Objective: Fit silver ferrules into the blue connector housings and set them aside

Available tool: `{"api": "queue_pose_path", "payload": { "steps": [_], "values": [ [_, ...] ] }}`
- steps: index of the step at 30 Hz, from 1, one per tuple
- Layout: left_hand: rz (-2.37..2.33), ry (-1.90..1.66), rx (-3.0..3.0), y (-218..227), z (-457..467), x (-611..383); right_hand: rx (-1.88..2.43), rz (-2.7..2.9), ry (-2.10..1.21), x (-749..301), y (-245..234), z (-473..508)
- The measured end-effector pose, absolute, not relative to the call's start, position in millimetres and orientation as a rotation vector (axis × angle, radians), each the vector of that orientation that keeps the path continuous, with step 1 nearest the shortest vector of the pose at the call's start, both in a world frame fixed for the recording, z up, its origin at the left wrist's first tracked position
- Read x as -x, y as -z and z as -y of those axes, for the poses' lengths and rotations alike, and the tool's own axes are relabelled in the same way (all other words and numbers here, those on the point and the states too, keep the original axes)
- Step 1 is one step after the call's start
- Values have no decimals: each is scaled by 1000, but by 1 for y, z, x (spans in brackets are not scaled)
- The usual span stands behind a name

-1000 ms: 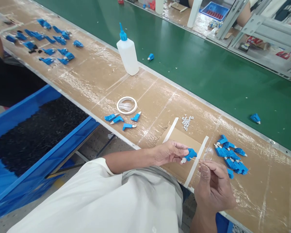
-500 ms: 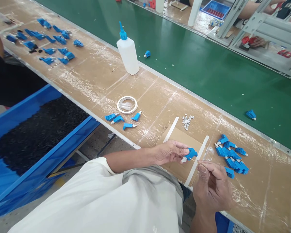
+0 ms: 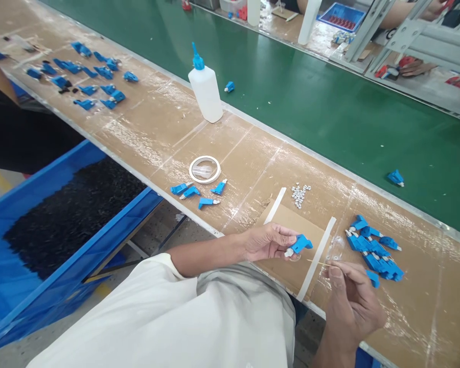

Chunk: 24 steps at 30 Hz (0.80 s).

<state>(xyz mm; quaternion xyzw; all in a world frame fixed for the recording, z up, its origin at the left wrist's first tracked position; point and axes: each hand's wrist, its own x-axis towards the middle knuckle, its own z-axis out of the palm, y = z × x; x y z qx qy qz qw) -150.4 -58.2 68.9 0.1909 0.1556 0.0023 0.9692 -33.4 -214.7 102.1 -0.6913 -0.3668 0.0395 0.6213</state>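
My left hand [image 3: 270, 242] pinches a small blue plastic connector [image 3: 299, 244] with a white tip, held just above a cardboard pad [image 3: 291, 240] on the workbench. My right hand [image 3: 350, 301] is closed on a thin wooden stick [image 3: 317, 262] whose point aims left toward the connector, a short gap away. A heap of several blue connectors [image 3: 373, 248] lies right of the pad. A cluster of tiny white parts [image 3: 299, 194] sits behind the pad.
A white glue bottle with blue nozzle [image 3: 206, 89] stands at the bench's far edge. A tape ring [image 3: 204, 169] and three blue connectors [image 3: 199, 193] lie left. More connectors [image 3: 88, 76] spread far left. Green conveyor belt [image 3: 310, 102] carries loose blue pieces [image 3: 395, 177]. Blue bin [image 3: 53, 230] below.
My right hand has drawn the stick's tip a little away from the connector, down and to the right. The loose pieces on the belt have drifted left.
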Motion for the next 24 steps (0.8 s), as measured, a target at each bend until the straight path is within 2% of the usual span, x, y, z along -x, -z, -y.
{"api": "queue_pose_path", "payload": {
  "steps": [9, 14, 18, 21, 24],
  "values": [
    [-407, -57, -356, -68, 49, 157, 1860, 1341, -99, 29, -78, 214],
    [-401, -181, -381, -69, 39, 165, 1989, 1265, 14, 9, -91, 213],
    [-437, -264, -384, -65, 34, 169, 2154, 1183, 55, -43, -101, 180],
    [-446, -294, -402, -65, 31, 170, 2522, 1097, 88, -109, -106, 132],
    [-434, -314, -428, -70, 30, 171, 2618, 1064, 159, -178, -111, 84]
  ]
}}
